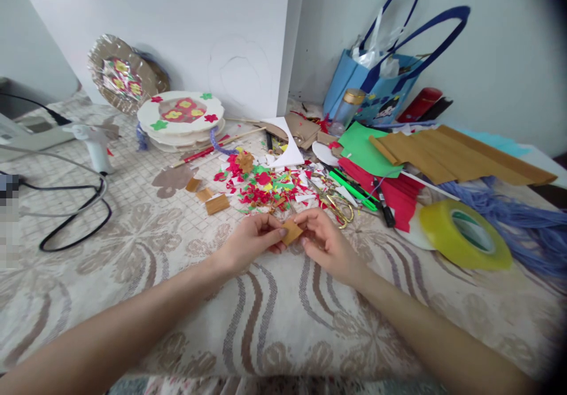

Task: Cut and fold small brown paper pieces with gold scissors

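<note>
Near centre: brown paper piece (291,231), just above the tablecloth (266,324).
Left hand (251,240): fingertips pinch its left edge.
Right hand (325,242): fingertips pinch its right edge.
Far right: blue bag (343,79), print unreadable.

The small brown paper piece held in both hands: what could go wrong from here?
1. The brown paper piece is pinched only by fingertips of the left hand and right hand; it may crease, or slip into the paper scraps behind.
2. The scissors lie close beside the right hand; a careless reach could catch them.
</note>
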Demonstrator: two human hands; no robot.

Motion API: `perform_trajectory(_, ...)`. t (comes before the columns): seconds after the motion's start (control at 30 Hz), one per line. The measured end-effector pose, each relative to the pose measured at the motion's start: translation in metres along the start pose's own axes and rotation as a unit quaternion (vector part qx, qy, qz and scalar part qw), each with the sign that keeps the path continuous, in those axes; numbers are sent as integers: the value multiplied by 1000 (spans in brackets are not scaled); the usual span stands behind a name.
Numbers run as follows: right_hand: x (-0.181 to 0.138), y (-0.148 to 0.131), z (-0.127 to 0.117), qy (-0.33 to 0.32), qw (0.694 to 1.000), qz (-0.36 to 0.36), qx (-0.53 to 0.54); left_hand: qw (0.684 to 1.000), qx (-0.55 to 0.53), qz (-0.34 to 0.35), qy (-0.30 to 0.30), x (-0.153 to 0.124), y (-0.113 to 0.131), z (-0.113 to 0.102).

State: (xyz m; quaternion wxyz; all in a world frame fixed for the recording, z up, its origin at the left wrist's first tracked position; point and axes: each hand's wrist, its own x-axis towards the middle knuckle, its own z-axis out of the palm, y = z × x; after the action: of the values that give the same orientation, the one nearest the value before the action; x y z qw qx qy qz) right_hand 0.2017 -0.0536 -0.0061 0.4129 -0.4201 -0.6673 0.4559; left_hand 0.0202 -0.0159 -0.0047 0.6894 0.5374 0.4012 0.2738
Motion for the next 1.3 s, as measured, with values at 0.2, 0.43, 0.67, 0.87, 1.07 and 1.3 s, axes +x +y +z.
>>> perform_trajectory(0.2,2,-2,-2,-23,991,-65,-114,998,-63,-25,-14,1,-1,-2)
perform_trajectory(0.43,5,-1,-3,13,994,-35,-101,997,-59,-34,-26,0,0,-1)
perform_trajectory(0.67,4,2,-1,18,999,39,-11,998,-26,-35,-37,-1,1,0)
perform_trajectory(0.87,3,3,0,40,996,78,26,996,-34,-65,-51,-1,2,0)
perform_trajectory(1.07,3,3,2,42,992,104,53,993,-43,-68,-82,-1,1,0)
perform_trajectory(1.3,4,2,2,60,992,107,36,992,-48,-70,-91,-2,3,0)
